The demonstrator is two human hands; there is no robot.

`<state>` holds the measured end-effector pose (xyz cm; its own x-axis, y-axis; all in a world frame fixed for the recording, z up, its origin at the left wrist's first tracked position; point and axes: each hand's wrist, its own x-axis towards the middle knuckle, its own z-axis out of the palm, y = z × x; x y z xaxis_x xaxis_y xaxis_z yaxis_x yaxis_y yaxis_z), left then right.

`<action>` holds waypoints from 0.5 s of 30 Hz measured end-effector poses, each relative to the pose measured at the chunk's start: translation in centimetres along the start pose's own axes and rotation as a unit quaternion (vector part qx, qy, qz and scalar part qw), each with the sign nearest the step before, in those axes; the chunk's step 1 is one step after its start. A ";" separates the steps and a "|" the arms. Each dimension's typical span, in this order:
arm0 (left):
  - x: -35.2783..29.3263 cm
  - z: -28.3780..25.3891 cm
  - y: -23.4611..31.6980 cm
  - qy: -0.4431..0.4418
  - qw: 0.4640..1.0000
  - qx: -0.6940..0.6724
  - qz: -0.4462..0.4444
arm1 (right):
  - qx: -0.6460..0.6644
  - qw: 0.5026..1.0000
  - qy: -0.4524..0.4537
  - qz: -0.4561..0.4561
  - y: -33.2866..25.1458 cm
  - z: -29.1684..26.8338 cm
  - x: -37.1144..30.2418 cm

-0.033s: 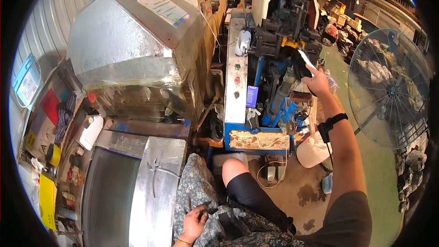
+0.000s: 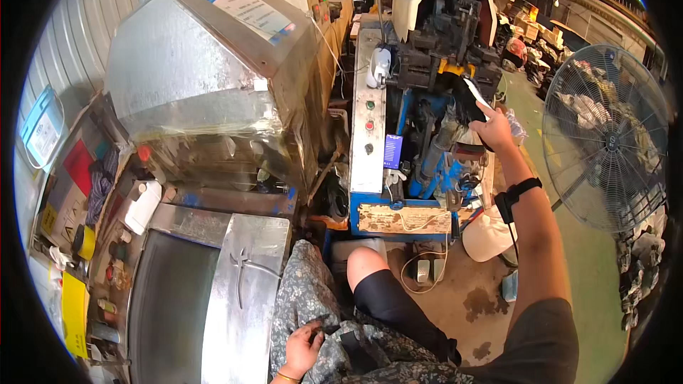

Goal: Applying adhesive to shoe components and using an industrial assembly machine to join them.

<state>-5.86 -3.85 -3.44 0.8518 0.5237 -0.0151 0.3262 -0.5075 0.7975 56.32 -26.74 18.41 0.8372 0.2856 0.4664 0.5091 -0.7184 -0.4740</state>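
Observation:
My right hand (image 2: pixel 492 129) reaches out at the far right of a blue machine (image 2: pixel 427 185). Its fingers are closed on a black piece with a white, flat strip (image 2: pixel 475 91) along it, just below the machine's dark clamping head (image 2: pixel 455 43). What the fingers cover of that piece is hidden. Over my lap, my left hand (image 2: pixel 304 350) lies on a dark floral apron (image 2: pixel 306 284). Its fingers are curled toward the thumb, and anything between them is too small to make out.
On the left, a metal-hooded machine (image 2: pixel 192 57) stands behind a dark conveyor belt (image 2: pixel 174 270) and a metal plate (image 2: pixel 245 291) with a thin forked tool. A large fan (image 2: pixel 608 139) stands at right. A white container (image 2: pixel 487 235) and a looped cable (image 2: pixel 405 270) are near my knee.

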 end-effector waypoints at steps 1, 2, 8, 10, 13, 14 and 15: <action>0.1 0.0 0.1 0.004 1.000 0.007 0.000 | 0.010 1.000 0.008 -0.009 0.3 0.2 0.0; 0.1 0.0 0.2 0.013 1.000 0.010 0.010 | 0.015 1.000 0.012 -0.021 0.4 0.3 -0.1; 0.5 0.2 0.1 0.017 0.999 0.035 0.019 | -0.064 0.998 -0.001 -0.022 -2.3 0.0 -0.1; 0.7 0.2 0.3 0.021 0.998 0.046 0.026 | -0.089 0.996 -0.008 0.005 -3.6 -0.4 0.3; 0.7 -0.3 1.3 0.031 0.997 0.054 0.051 | -0.116 0.990 -0.079 0.031 -4.8 -0.3 0.0; 0.7 -0.5 1.7 -0.004 0.999 0.036 0.009 | -0.116 0.990 -0.069 0.038 -4.8 0.0 -0.5; 0.6 -0.7 2.2 -0.037 0.999 0.017 -0.030 | -0.113 0.990 -0.073 0.034 -4.8 0.6 -1.1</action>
<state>-4.93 -4.23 -1.25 0.8580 0.5021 -0.1086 0.3902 -0.4995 0.7735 53.12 -23.22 19.73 0.8964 0.3091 0.3177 0.4071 -0.8577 -0.3142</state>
